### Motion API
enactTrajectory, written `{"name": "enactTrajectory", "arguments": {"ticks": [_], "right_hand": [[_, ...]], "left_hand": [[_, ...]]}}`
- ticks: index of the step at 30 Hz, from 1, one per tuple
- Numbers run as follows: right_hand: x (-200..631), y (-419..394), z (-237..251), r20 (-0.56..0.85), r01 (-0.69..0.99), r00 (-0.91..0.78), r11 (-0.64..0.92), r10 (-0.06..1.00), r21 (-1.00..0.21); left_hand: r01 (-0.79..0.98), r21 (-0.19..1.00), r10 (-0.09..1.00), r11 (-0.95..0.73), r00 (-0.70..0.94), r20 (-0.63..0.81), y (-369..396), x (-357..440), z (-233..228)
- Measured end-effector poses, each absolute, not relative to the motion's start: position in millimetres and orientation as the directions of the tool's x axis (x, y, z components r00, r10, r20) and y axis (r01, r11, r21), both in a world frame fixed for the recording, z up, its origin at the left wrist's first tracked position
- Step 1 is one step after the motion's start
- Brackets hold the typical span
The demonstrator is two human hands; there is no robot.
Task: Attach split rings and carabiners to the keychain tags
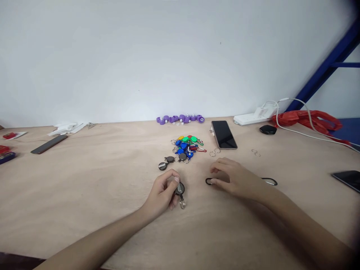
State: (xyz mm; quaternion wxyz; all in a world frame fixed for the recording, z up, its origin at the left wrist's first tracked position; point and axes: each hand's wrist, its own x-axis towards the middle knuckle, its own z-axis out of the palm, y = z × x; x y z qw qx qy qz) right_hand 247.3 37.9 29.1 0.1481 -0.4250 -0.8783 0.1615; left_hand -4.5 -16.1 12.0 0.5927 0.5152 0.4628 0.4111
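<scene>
Black badge reel (179,188): it is in the left hand (161,191), raised in front of the person at the near side of the wooden table (135,232), with its metal clip facing up and a split ring (182,204) hanging from its lower end. The left thumb and fingers pinch it at its upper edge, a fair hold, since the round case and the ring are both free. Keep that pinch light but steady, so that the case does not twist and the ring stays turned outward where it can be reached.

The right hand (233,178) is loosely curled, thumb and forefinger apart, over a black loop (208,181). Blur and the hand itself hide much there, so I cannot tell whether the thumb touches the loop. It is best taken by its end, between thumb and forefinger, rather than with the whole palm. Mind the second dark loop (270,182) beside the right forearm, which a low sleeve or wrist could drag. The loose rings (213,153) beside the phone (224,134) and the pile of coloured reels (184,145) call for similar care: lift the hand over them.
</scene>
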Motion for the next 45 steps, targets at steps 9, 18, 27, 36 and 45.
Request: {"name": "enactTrajectory", "arguments": {"ticks": [9, 18, 27, 36, 45], "right_hand": [[237, 33, 27, -0.028, 0.720, -0.613, 0.544, 0.789, -0.431], [214, 14, 30, -0.027, 0.557, -0.582, 0.374, 0.813, -0.742], [199, 1, 13, 0.088, 0.350, -0.642, 0.394, 0.761, -0.850], [197, -1, 17, 0.070, 0.357, -0.663, 0.397, 0.745, -0.845], [191, -6, 8, 0.182, 0.594, -0.689, 0.690, 0.702, -0.414]], "left_hand": [[-0.010, 0.990, 0.950, 0.141, 0.284, -0.133, -14, -5, 11], [0.053, 0.995, 0.926, 0.090, 0.363, -0.103, -16, -6, 11], [0.219, 0.974, 0.903, 0.051, 0.407, -0.138, -17, -4, 15], [0.221, 0.975, 0.891, -0.003, 0.442, -0.098, -19, -3, 14], [0.214, 0.976, 0.894, 0.041, 0.429, -0.132, -17, -4, 14]]}}
